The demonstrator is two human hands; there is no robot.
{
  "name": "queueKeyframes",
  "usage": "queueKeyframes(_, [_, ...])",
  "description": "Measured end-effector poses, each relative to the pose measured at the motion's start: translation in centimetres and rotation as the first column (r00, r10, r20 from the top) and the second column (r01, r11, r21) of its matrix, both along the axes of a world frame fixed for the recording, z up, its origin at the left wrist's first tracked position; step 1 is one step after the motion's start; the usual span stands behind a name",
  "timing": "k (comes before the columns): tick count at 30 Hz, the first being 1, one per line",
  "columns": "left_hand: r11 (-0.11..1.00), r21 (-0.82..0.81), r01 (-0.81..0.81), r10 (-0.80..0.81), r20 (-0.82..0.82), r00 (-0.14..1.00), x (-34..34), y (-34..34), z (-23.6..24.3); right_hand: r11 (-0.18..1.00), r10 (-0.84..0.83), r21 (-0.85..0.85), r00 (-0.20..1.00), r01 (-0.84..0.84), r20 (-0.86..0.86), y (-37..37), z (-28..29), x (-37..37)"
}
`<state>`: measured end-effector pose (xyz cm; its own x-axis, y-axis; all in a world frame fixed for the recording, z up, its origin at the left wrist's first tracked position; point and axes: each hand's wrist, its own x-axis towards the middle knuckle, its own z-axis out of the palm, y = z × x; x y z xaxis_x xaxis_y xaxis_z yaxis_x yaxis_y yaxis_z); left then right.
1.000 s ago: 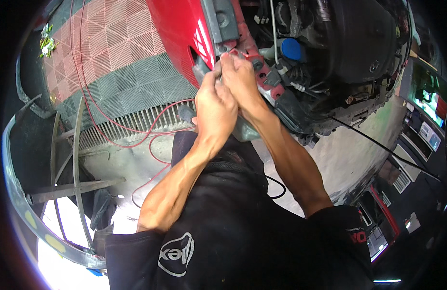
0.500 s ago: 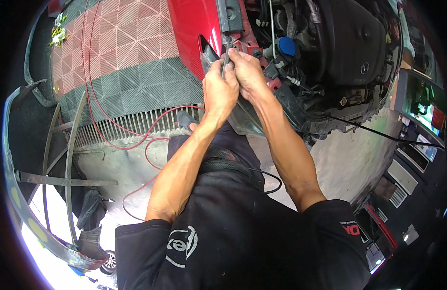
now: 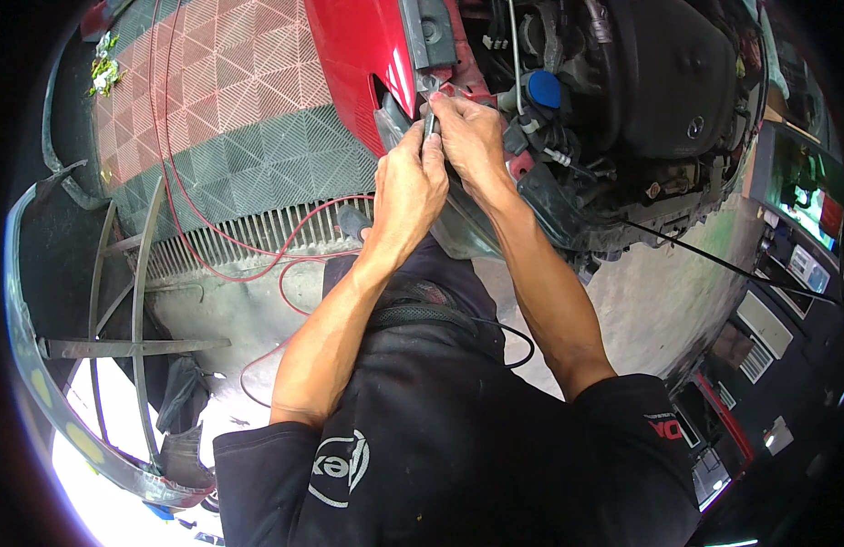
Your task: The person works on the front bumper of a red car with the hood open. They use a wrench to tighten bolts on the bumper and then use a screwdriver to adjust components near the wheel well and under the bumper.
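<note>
Both my hands meet at the front corner of a red car fender [image 3: 360,68], beside the uncovered engine bay. My left hand [image 3: 408,187] is closed, with thumb and fingers pinching a slim dark metal hand tool [image 3: 430,124]; its exact kind cannot be made out. Close against it, my right hand [image 3: 474,144] is curled, its thumb at the metal bracket [image 3: 429,84] by the fender's edge. What its fingers grip is hidden. A blue round cap [image 3: 543,89] sits in the engine bay just right of my hands.
A black engine cover [image 3: 673,82] fills the bay at right. Red hoses [image 3: 280,258] loop over the tiled mat [image 3: 230,155] and floor grate. At far left stands a removed bumper [image 3: 30,337] near metal stand bars [image 3: 139,346]. A black cable [image 3: 714,255] stretches right from the car.
My left hand has slid slightly down and left, opening a small gap between the hands. The tool now shows mostly as a short dark end; its longer shaft was visible before.
</note>
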<state>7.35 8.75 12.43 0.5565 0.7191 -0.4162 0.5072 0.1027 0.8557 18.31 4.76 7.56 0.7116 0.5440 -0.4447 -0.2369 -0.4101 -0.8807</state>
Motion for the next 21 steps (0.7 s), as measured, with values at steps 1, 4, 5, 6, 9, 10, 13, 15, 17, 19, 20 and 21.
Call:
queueKeyframes(1, [0.995, 0.094, -0.031, 0.027, 0.041, 0.999, 0.1, -0.3, -1.2, 1.000, -0.011, 0.007, 0.999, 0.011, -0.034, 0.0, 0.0, -0.1])
queueKeyframes(4, [0.997, 0.053, -0.054, 0.051, 0.054, 0.997, 0.1, -0.5, -1.4, 1.000, 0.000, 0.009, 0.995, 0.001, -0.101, -0.2, -0.3, 0.2])
queueKeyframes(5, [0.997, 0.053, -0.063, 0.059, 0.072, 0.996, 0.1, -0.6, -1.8, 1.000, 0.011, 0.008, 0.993, -0.010, -0.117, -0.4, -0.4, 0.3])
queueKeyframes(6, [0.996, 0.056, -0.074, 0.069, 0.089, 0.994, 0.1, -0.6, -2.1, 1.000, 0.008, -0.009, 0.992, -0.009, -0.122, -0.3, -0.2, 0.3])
queueKeyframes(9, [0.996, 0.005, -0.092, 0.090, 0.147, 0.985, 0.2, -0.7, -2.2, 0.995, 0.043, -0.087, 0.999, -0.043, -0.007, -0.2, 0.8, 0.5])
queueKeyframes(10, [0.995, -0.022, -0.094, 0.096, 0.167, 0.981, 0.2, -0.6, -2.1, 0.988, 0.090, -0.135, 0.989, -0.075, 0.116, -0.2, 1.3, 0.6])
queueKeyframes(13, [0.967, -0.226, -0.116, 0.155, 0.160, 0.975, 0.2, -0.6, -2.2, 0.991, 0.133, -0.085, 0.788, -0.103, 0.601, -0.2, 0.7, 1.2])
queueKeyframes(15, [0.945, -0.301, -0.125, 0.179, 0.156, 0.971, -0.4, -0.3, -0.7, 0.990, 0.136, -0.078, 0.644, -0.117, 0.753, 0.0, 1.4, 1.6])
queueKeyframes(17, [0.934, -0.348, -0.083, 0.144, 0.154, 0.978, -1.3, -0.1, 0.5, 0.987, 0.153, -0.142, 0.671, -0.070, 0.726, 0.6, 1.2, 3.6])
queueKeyframes(19, [0.948, -0.311, -0.073, 0.121, 0.140, 0.983, -2.3, -0.1, 0.7, 0.956, 0.264, -0.242, 0.846, -0.166, 0.463, 1.3, 2.4, 6.4])
queueKeyframes(20, [0.955, -0.291, -0.064, 0.107, 0.133, 0.985, -2.8, -0.2, 0.7, 0.955, 0.295, -0.117, 0.922, -0.273, 0.252, 1.5, 0.7, 7.8])
queueKeyframes(21, [0.951, -0.301, -0.068, 0.112, 0.134, 0.985, -3.5, -0.3, 0.3, 0.951, 0.283, -0.126, 0.959, -0.282, -0.009, 2.1, 2.6, 8.0])
